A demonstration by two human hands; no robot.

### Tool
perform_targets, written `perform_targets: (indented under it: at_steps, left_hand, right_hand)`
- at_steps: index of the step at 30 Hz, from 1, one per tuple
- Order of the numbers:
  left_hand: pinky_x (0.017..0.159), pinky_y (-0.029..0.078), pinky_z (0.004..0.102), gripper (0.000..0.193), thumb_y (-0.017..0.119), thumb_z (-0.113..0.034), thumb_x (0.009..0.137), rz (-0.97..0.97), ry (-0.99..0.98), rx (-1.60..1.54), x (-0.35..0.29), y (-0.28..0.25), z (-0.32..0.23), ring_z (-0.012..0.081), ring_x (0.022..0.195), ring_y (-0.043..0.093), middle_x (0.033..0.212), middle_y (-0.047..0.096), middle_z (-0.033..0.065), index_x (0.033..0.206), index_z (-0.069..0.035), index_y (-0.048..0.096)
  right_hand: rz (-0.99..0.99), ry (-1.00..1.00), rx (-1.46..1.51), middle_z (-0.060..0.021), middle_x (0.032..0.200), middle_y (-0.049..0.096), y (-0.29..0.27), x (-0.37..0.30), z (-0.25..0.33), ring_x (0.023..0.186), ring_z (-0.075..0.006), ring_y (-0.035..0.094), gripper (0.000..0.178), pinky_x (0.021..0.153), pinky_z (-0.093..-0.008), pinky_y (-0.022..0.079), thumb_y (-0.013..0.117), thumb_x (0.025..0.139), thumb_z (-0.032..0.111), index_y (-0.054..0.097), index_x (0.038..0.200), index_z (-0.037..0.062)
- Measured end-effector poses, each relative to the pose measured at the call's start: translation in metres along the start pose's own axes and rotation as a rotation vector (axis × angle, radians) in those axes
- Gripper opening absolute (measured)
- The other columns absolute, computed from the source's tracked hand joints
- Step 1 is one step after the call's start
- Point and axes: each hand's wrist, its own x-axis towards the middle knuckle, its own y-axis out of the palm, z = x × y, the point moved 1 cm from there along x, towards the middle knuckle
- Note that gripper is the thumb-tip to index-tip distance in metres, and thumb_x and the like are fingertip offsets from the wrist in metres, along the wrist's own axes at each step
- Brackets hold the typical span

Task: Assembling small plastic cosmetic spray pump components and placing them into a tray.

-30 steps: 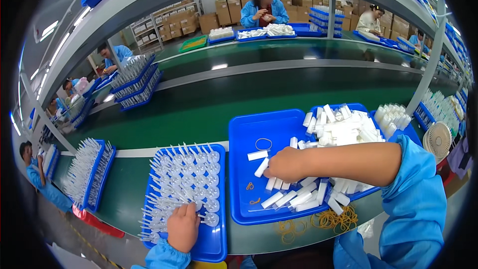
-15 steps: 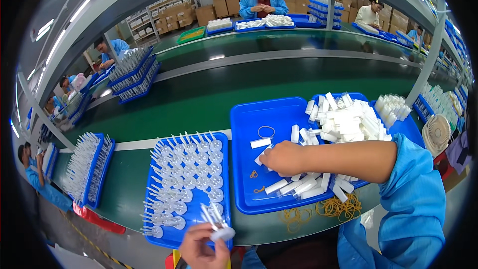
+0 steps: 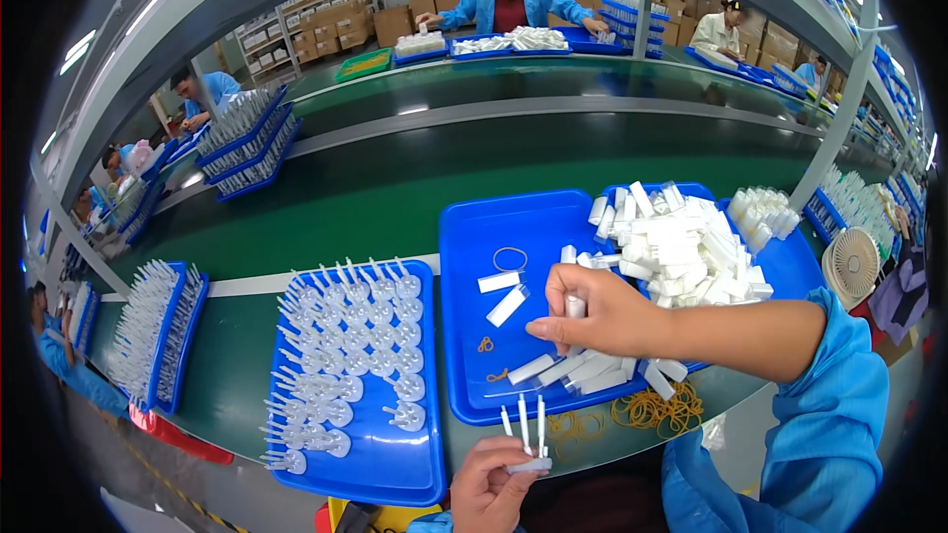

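Near the lower edge, my left hand [image 3: 489, 489] is closed on a round-based white plastic piece [image 3: 530, 464] with thin upright prongs. My right hand [image 3: 622, 314] hovers over the right blue tray [image 3: 464, 336], fingers curled round a small white tube [image 3: 576, 306]. Two white tubes [image 3: 508, 306] lie apart on the tray floor by a rubber band, and a large heap of white tubes [image 3: 691, 247] fills its right part. To the left, a blue tray [image 3: 395, 444] bears rows of clear round-based pieces [image 3: 370, 336] with prongs.
Tan rubber bands [image 3: 657, 410] lie on the bench at the tray's front edge. Stacked blue trays of pronged pieces [image 3: 143, 336] stand at far left. A green conveyor belt [image 3: 395, 183] runs behind. A small fan [image 3: 854, 265] is at right. Co-workers sit across the belt.
My left hand has moved right with the pronged piece, away from the left tray. My right hand has lifted and shifted right, holding a tube; another tube now shows on the tray floor.
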Motion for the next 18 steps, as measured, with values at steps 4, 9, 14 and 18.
perform_targets:
  at_steps: [4, 9, 14, 18]
  left_hand:
    - [0.072, 0.05, 0.0286, 0.013, 0.06, 0.004, 0.082, 0.065, 0.042, 0.139, 0.0, 0.007, 0.0, 0.02, 0.083, 0.06, 0.099, 0.056, 0.0135, 0.094, 0.003, 0.059]
    - [0.07, 0.05, 0.0277, 0.007, 0.063, 0.004, 0.078, 0.026, 0.056, 0.247, 0.004, 0.013, -0.013, 0.021, 0.079, 0.062, 0.091, 0.063, 0.0143, 0.085, 0.003, 0.064]
    - [0.07, 0.049, 0.0279, 0.007, 0.063, 0.002, 0.079, 0.03, 0.085, 0.274, 0.006, 0.013, -0.014, 0.0217, 0.08, 0.062, 0.088, 0.064, 0.0141, 0.086, 0.003, 0.064]
    - [0.071, 0.048, 0.0289, 0.008, 0.062, 0.0, 0.08, 0.045, 0.039, 0.278, 0.007, 0.01, -0.011, 0.0222, 0.081, 0.061, 0.089, 0.063, 0.0137, 0.088, 0.003, 0.064]
  right_hand:
    - [-0.059, 0.027, 0.434, -0.0058, 0.085, 0.053, 0.011, -0.02, -0.002, 0.067, -0.0087, 0.052, 0.022, 0.058, -0.021, 0.042, 0.06, 0.085, 0.01, 0.04, 0.094, 0.0056]
    - [0.107, 0.201, 0.71, -0.0043, 0.086, 0.05, 0.008, -0.028, -0.019, 0.062, -0.0071, 0.041, 0.034, 0.053, -0.0191, 0.033, 0.055, 0.089, 0.009, 0.04, 0.118, 0.0013]
    - [0.134, 0.275, 0.77, -0.0035, 0.084, 0.05, 0.007, -0.028, -0.026, 0.062, -0.0067, 0.041, 0.033, 0.053, -0.0188, 0.033, 0.052, 0.091, 0.009, 0.042, 0.121, -0.0006]
    - [0.201, 0.278, 0.823, -0.0017, 0.081, 0.049, 0.005, -0.03, -0.034, 0.062, -0.0062, 0.041, 0.028, 0.054, -0.0188, 0.034, 0.053, 0.091, 0.011, 0.044, 0.116, 0.0011]
